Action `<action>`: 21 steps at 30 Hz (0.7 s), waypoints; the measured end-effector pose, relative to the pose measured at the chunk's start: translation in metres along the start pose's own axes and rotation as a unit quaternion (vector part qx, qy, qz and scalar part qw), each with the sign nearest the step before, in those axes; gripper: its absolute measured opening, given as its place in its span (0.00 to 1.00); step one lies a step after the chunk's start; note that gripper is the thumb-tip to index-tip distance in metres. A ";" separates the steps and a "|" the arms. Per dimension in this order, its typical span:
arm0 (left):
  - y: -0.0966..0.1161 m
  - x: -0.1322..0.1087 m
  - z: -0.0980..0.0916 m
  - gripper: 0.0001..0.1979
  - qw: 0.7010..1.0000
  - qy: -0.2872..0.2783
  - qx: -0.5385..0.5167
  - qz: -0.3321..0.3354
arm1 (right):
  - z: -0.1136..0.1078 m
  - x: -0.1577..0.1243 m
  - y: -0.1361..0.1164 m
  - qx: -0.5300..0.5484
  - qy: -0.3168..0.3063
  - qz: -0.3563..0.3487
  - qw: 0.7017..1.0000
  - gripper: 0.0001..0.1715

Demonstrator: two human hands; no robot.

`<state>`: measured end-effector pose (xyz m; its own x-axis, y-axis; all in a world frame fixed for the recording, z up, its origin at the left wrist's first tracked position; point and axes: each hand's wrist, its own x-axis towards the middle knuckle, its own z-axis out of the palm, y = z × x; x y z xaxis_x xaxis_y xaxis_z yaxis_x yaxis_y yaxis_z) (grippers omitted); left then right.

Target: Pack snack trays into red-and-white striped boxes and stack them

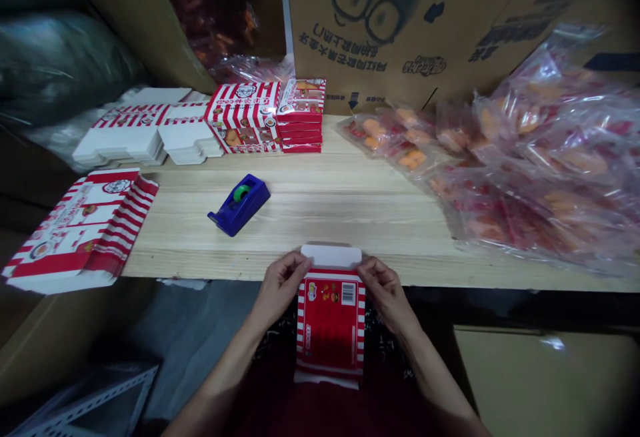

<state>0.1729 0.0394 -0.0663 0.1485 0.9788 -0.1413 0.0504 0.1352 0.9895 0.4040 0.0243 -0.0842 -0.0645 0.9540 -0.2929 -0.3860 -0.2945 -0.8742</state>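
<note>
A red box (330,330) with striped edges and a barcode is held at the table's front edge, its white end flap (331,255) standing open and pointing toward the table. My left hand (285,285) pinches the flap end at its left corner. At the right corner, my right hand (384,287) pinches the same end between thumb and fingers. The lower part of the box rests near my lap. Beyond my left hand, a blue tape dispenser (244,209) with a green core lies on the table.
Flat red-striped cartons (83,227) lie at the table's left edge. Folded white cartons (127,131) and several stacked boxes (245,117) line the back. Clear bags of orange pieces (540,177) fill the right side. A large cardboard box (380,77) stands behind the wooden table (325,203).
</note>
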 end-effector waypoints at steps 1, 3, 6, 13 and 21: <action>-0.001 -0.001 0.004 0.15 1.000 0.019 -0.019 0.001 | 0.003 0.000 0.001 0.015 0.017 -0.004 1.000 0.16; 0.002 -0.001 0.012 0.12 0.994 0.060 -0.092 -0.003 | 0.010 0.000 -0.001 0.032 0.040 -0.008 0.999 0.16; 0.011 0.002 0.022 0.24 0.971 0.079 -0.224 -0.019 | 0.017 0.001 -0.016 0.077 0.036 0.003 0.996 0.13; 0.011 0.013 0.009 0.14 0.922 -0.060 -0.346 -0.161 | 0.005 0.008 -0.029 0.071 -0.056 0.104 0.990 0.20; 0.004 0.018 -0.011 0.14 0.988 -0.127 -0.087 -0.019 | -0.011 0.012 -0.009 -0.088 -0.084 -0.058 0.991 0.11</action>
<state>0.1654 0.0589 -0.0641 0.3933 0.9055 -0.1592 -0.1060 0.2167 0.9705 0.4171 0.0380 -0.0847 -0.1873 0.9735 -0.1315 -0.2349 -0.1744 -0.9562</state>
